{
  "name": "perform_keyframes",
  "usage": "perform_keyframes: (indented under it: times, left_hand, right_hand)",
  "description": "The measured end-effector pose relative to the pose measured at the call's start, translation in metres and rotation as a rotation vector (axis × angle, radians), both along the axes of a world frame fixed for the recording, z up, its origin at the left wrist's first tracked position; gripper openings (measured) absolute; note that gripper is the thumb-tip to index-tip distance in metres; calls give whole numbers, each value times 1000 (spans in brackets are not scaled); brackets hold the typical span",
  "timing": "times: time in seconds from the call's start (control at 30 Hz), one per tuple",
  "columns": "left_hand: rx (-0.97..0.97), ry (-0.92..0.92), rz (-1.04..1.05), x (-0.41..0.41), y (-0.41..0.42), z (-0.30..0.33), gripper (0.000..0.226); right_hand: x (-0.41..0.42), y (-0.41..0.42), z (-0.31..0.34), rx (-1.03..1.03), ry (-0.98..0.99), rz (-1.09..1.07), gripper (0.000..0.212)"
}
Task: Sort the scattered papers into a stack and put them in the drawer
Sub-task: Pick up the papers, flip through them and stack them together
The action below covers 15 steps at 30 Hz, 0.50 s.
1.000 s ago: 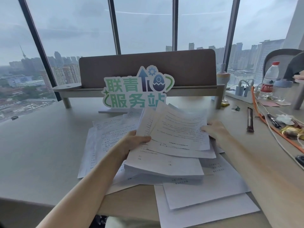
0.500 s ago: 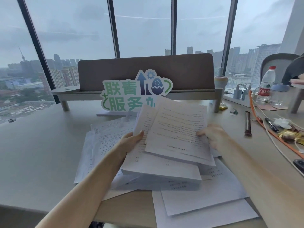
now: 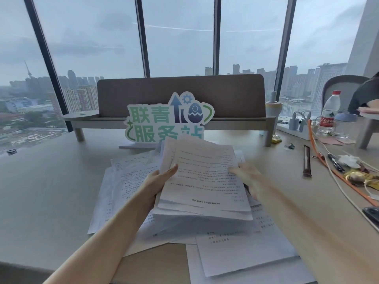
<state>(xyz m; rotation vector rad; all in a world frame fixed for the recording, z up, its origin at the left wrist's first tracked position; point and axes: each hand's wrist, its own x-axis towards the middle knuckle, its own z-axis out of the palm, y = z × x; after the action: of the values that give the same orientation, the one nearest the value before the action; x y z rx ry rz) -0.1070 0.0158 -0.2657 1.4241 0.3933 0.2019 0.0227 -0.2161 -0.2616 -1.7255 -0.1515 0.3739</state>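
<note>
Two hands hold our gathered bundle of papers (image 3: 205, 181) above the desk (image 3: 47, 191). Our left hand (image 3: 158, 183) grips the bundle's left edge, thumb lying across the top sheet and the other fingers hidden beneath. Our right hand (image 3: 248, 179) holds the right edge, thumb on the printed face and the fingers behind the paper. The bundle tilts with its far edge raised, and its sheets are not squared: edges step out along the near side and a couple of pages fan up at the far left corner.

Under and around the bundle, loose sheets (image 3: 127, 181) lie spread on the desk, overlapping to the left, and more of them (image 3: 246, 251) reach the near edge at the lower right. We cannot see any drawer.

Just beyond the papers stands a cut-out sign (image 3: 168, 119) with green characters, in front of a low shelf with a brown back panel (image 3: 180, 95). Farther right on the desk we see a water bottle (image 3: 329, 113) with a red cap, an orange cable (image 3: 328, 162), a pen (image 3: 335, 162) and small clutter. Tall windows (image 3: 180, 37) behind show a hazy city skyline.
</note>
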Motion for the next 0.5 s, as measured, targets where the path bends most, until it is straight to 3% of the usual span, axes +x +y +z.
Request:
perform_keyframes:
  times: [0.13,0.3,0.5]
  left_hand:
    - [18,17,3,0,1,2,36]
    - [286,98,-10,0,-6,4,11]
    - [141,70,-73,-1,-3,5,23]
  right_hand:
    - [1,4,-2,-13,20,22,18]
    - [2,5,-7,-62,-33,67,20]
    - [0,5,-8,-92,-40,38,17]
